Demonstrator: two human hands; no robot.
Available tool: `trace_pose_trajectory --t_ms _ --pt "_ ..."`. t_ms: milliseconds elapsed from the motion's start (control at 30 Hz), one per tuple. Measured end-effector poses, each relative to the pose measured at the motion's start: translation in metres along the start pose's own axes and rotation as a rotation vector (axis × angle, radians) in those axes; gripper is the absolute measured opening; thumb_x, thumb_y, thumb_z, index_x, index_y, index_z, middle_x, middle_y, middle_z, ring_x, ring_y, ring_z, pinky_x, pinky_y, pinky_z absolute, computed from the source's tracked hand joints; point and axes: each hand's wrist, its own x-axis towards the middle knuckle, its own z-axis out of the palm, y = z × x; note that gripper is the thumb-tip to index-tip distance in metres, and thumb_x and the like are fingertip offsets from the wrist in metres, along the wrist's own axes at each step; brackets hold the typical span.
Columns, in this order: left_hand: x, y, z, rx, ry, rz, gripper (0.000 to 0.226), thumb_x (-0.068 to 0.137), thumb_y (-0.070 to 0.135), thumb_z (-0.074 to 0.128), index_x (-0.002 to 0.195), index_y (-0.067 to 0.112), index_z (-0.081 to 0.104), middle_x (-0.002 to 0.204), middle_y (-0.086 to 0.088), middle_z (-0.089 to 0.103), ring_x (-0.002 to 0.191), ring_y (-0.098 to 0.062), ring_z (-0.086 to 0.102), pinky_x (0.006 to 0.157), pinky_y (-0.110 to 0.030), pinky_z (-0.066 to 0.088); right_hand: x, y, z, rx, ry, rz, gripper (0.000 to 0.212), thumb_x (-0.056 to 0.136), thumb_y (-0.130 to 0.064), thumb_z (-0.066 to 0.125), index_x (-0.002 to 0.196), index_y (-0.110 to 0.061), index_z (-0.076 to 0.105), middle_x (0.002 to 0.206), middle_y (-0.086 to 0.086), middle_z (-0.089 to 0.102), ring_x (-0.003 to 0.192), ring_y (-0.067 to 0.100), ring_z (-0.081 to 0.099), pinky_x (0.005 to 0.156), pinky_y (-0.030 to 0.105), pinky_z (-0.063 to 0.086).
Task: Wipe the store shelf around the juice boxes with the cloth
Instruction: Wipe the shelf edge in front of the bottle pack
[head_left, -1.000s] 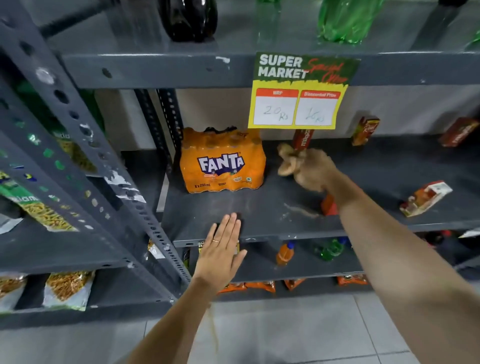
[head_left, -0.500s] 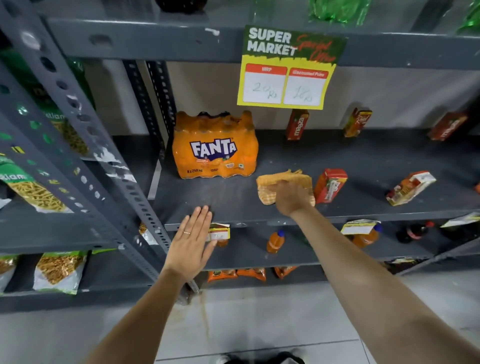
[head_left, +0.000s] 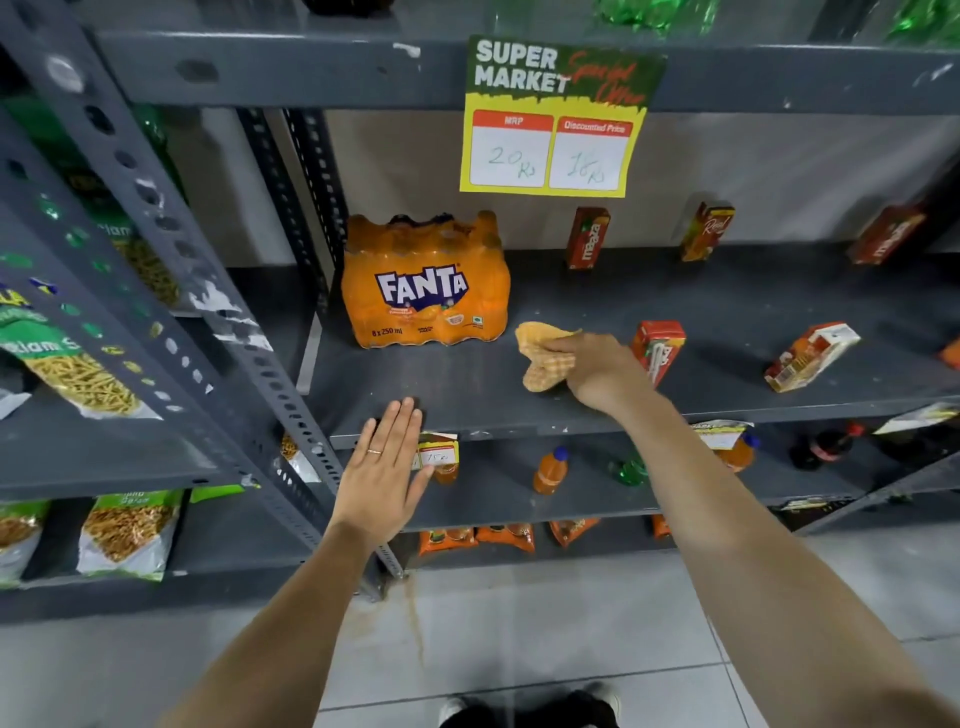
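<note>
while my right hand (head_left: 597, 371) bunches the orange checked cloth (head_left: 543, 358) in a closed grip, i see it pressed on the dark grey metal shelf (head_left: 467, 384), between the orange shrink-wrapped fanta pack (head_left: 426, 283) and a red upright juice box (head_left: 657, 348) just beside my knuckles. my left hand (head_left: 384, 467) is flat and open, fingers together, its fingertips at the shelf's front edge. another red juice box (head_left: 810, 356) lies tipped over further right; three more stand along the back wall.
</note>
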Motion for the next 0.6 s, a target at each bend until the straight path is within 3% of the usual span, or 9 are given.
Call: trace_pose_trajectory --t_ms 100,167,233,333,433,467,533,600 --pt "-0.007 -0.001 0.002 0.001 0.021 -0.028 0.069 0.099 0.052 0.012 0.152 0.009 0.000 0.161 -0.009 -0.002 0.148 -0.021 -0.005 0.119 -0.042 0.004 0.006 -0.013 0.029 -0.191 -0.173 0.086 0.050 0.095 -0.016 0.046 0.144 -0.017 0.045 0.150 0.017 0.042 0.136 0.038 0.041 0.107 0.045 0.042" --pt "-0.011 -0.003 0.005 0.013 0.019 -0.035 0.070 0.099 0.052 0.013 0.152 0.008 -0.001 0.161 -0.010 -0.001 0.148 -0.022 -0.005 0.118 -0.042 0.004 0.006 -0.014 0.031 -0.235 -0.213 0.080 0.040 0.094 -0.014 0.048 0.133 -0.010 0.057 0.140 0.015 0.054 0.123 0.034 0.054 0.098 0.041 0.048" --pt "-0.013 -0.004 0.005 0.016 0.016 -0.030 0.071 0.099 0.052 0.015 0.152 0.009 -0.002 0.161 -0.010 -0.002 0.148 -0.022 -0.007 0.118 -0.042 0.003 0.013 -0.018 0.012 -0.215 -0.329 0.014 0.028 0.093 -0.013 0.049 0.114 -0.005 0.065 0.124 0.014 0.065 0.098 0.029 0.061 0.080 0.034 0.049" --pt "-0.016 -0.007 0.001 0.002 0.034 -0.053 0.072 0.099 0.051 0.018 0.151 0.006 0.000 0.161 -0.013 -0.001 0.148 -0.024 -0.005 0.119 -0.043 0.006 0.022 -0.040 -0.025 -0.030 -0.469 -0.101 0.024 0.085 -0.022 0.068 0.107 -0.013 0.072 0.107 -0.003 0.070 0.085 0.015 0.058 0.069 0.024 0.041" --pt "-0.023 -0.008 -0.003 -0.063 0.102 -0.107 0.071 0.099 0.049 0.021 0.151 0.003 0.002 0.159 -0.017 0.004 0.148 -0.027 0.001 0.118 -0.043 0.008 0.035 -0.102 -0.039 0.302 -0.350 -0.364 0.017 0.085 -0.018 0.066 0.087 -0.028 0.080 0.091 -0.012 0.077 0.079 0.002 0.064 0.070 0.020 0.049" --pt "-0.027 -0.008 -0.004 -0.083 0.123 -0.121 0.071 0.099 0.049 0.020 0.151 0.003 0.002 0.159 -0.017 0.004 0.148 -0.027 0.001 0.119 -0.043 0.007 0.041 -0.129 -0.037 0.317 -0.298 -0.479 0.019 0.087 -0.020 0.064 0.090 -0.029 0.081 0.095 -0.010 0.077 0.086 0.004 0.066 0.078 0.024 0.052" --pt "-0.034 -0.010 -0.005 -0.138 0.165 -0.178 0.074 0.099 0.051 0.020 0.150 0.001 0.002 0.159 -0.018 0.003 0.148 -0.028 0.000 0.119 -0.042 0.005 0.053 -0.181 -0.017 0.233 -0.195 -0.669 0.026 0.093 -0.018 0.058 0.112 -0.024 0.075 0.123 -0.001 0.070 0.109 0.017 0.062 0.095 0.029 0.046" --pt "-0.039 -0.015 -0.006 -0.223 0.213 -0.254 0.078 0.097 0.054 0.022 0.150 0.000 0.003 0.159 -0.019 0.002 0.148 -0.030 -0.001 0.119 -0.044 0.005 0.059 -0.215 0.018 0.109 -0.171 -0.783 0.032 0.094 -0.014 0.055 0.123 -0.018 0.068 0.139 0.003 0.059 0.122 0.021 0.056 0.094 0.021 0.037"
